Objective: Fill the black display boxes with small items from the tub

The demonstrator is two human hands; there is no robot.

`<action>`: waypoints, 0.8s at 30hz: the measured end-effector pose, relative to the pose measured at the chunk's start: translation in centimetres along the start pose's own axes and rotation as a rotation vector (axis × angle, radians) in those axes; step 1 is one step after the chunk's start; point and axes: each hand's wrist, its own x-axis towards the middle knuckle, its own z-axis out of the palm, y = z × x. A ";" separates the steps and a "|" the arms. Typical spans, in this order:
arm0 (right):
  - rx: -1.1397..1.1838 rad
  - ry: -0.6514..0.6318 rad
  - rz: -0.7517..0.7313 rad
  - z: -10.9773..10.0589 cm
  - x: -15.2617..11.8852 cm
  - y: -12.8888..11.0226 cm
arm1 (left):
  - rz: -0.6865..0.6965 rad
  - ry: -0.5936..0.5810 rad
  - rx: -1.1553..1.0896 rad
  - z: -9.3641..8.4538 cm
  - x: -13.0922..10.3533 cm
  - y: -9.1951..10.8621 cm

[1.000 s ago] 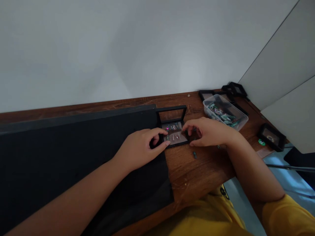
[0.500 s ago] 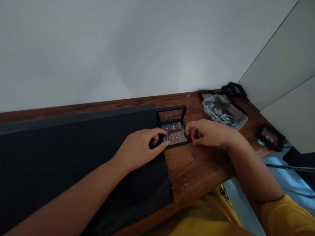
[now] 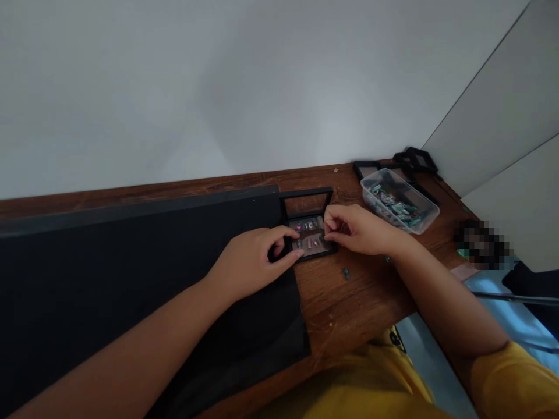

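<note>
- Left hand (image 3: pixel 253 262), grip open, steadies the left side of a raised-lid black display case (image 3: pixel 317 255) on the desk (image 3: pixel 349 308).
- Right hand (image 3: pixel 360 230) pinches at its right edge; anything held is indistinct.

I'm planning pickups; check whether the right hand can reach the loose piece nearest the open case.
Probably yes: the loose piece lies uncovered on the wood, close to the right hand.

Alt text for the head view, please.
Left hand and right hand work at an open, black-framed case holding small pieces, on a wooden table beside a black mat. A clear tub of small greenish pieces sits beyond the right hand.
</note>
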 end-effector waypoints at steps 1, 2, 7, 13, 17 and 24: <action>-0.014 -0.019 0.000 -0.1 -0.1 -0.1 | 0.001 0.001 0.000 0.0 0.0 0.0; -0.030 -0.037 0.008 -0.2 -0.1 -0.2 | 0.003 0.004 0.000 0.0 0.0 0.0; -0.061 -0.079 0.083 -0.6 -0.2 -0.7 | 0.013 0.009 0.000 0.0 0.0 0.0; -0.129 -0.102 0.139 -0.4 -0.3 -1.0 | 0.002 0.000 -0.004 -0.1 0.0 0.0; -0.154 -0.119 0.149 -0.2 -0.3 -1.2 | -0.007 0.009 -0.015 0.0 0.0 0.0; -0.093 -0.045 0.101 -0.7 -0.4 -1.2 | -0.013 0.000 -0.023 0.0 0.0 -0.1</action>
